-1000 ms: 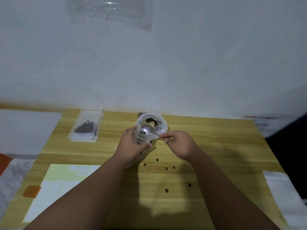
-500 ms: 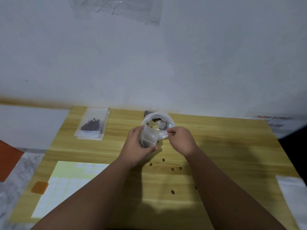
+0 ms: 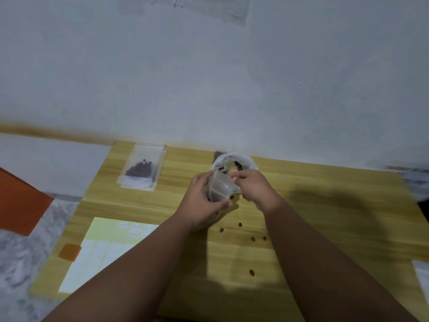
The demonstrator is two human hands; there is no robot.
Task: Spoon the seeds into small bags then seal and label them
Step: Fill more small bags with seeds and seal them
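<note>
We look down on one pale wooden table point(image 3: 325, 205) set against a grey-white wall. Two bare hands meet near its far edge.

The left hand point(image 3: 202, 203) curls round one small clear plastic bag point(image 3: 219, 188). Its thumb lies along the near side and its fingers wrap behind. The bag is tilted and looks dark in its lower part. The right hand point(image 3: 254, 191) pinches the bag's top edge between thumb and forefinger. Its other fingers are curled under, and we cannot tell whether they touch the bag.

Just behind both hands stands one round clear plastic tub point(image 3: 246, 160) holding dark seeds, partly hidden by the fingers.

On the bare wood between the two forearms we count five loose brown seeds point(image 3: 251, 272). Four are scattered close together nearer the hands, and one lies apart, nearer to us.

At the far left of the table lies one flat clear packet of dark seeds point(image 3: 139, 170). It rests on what look like more flat bags, but we cannot count them.

Near the left front lies one pale yellow sheet of white labels point(image 3: 102, 242), partly covered by the left forearm. One small orange square point(image 3: 69, 252) sits at the sheet's left edge.

Beyond the table on the left is one large orange-red panel point(image 3: 21, 201). One white object point(image 3: 421, 273) is cut off at the right edge.
</note>
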